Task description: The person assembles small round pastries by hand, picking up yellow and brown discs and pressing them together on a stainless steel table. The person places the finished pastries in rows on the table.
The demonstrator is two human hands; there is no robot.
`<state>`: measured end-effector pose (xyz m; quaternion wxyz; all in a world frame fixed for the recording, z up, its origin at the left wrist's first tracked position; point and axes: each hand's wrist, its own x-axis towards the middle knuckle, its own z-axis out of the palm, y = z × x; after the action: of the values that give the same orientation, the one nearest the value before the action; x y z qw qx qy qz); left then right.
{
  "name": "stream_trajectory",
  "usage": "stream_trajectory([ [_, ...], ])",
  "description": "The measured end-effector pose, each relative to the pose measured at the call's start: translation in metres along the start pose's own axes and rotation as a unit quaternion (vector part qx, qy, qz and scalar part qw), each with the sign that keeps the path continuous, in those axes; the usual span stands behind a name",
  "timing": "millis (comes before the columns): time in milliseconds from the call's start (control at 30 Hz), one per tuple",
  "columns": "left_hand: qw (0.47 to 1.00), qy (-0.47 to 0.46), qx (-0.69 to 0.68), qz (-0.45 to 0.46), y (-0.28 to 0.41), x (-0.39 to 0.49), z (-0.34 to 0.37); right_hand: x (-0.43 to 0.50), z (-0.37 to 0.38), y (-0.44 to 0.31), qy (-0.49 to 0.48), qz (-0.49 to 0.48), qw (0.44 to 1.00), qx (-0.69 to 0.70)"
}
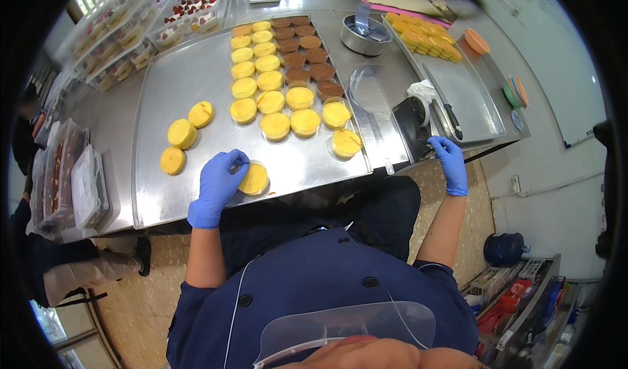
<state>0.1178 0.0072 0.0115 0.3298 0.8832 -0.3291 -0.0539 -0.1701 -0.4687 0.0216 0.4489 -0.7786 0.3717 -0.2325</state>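
Note:
My left hand [221, 180], in a blue glove, pinches at the edge of a clear plastic collar around a yellow cake round [254, 178] near the tray's front edge. My right hand [449, 163], also gloved, has its fingertips bunched at the front end of a black tape dispenser [411, 123]; whether tape is between them is too small to tell. Three yellow rounds without visible collars, one of them [182, 134] in the middle, sit left on the metal tray [176, 84]. Rows of collared yellow rounds [274, 126] and brown rounds [322, 72] fill its right part.
Clear plastic strips [360, 87] lie between the tray and dispenser. Behind stands a round metal tin [365, 38]. A second tray [461, 94] holds yellow cake pieces [422, 35] and a black-handled knife [452, 121]. Dessert boxes [189, 13] are stacked back left. Another person [73, 266] stands left.

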Motion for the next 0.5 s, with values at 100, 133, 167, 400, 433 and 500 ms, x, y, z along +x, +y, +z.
stream_trajectory([
  [100,1.0,0.001,0.002,-0.006,0.002,0.0,-0.002,-0.014,-0.004,0.001,0.023,0.017,0.997,0.072],
  [133,1.0,0.002,0.003,-0.007,0.002,-0.001,-0.003,-0.021,-0.004,0.001,0.03,-0.005,0.997,0.068],
  [167,1.0,0.003,0.004,-0.009,0.002,-0.001,-0.003,-0.029,-0.004,0.001,0.036,-0.027,0.997,0.064],
  [400,0.998,0.026,0.049,0.043,0.001,0.0,-0.002,-0.059,0.023,-0.066,0.26,-0.088,0.88,-0.388],
  [433,0.998,0.006,0.046,0.037,0.0,0.001,-0.003,-0.061,0.037,-0.084,0.184,-0.131,0.936,-0.271],
  [500,0.997,-0.024,0.054,0.053,-0.001,0.006,-0.003,-0.067,0.079,-0.114,0.018,-0.193,0.981,0.013],
])
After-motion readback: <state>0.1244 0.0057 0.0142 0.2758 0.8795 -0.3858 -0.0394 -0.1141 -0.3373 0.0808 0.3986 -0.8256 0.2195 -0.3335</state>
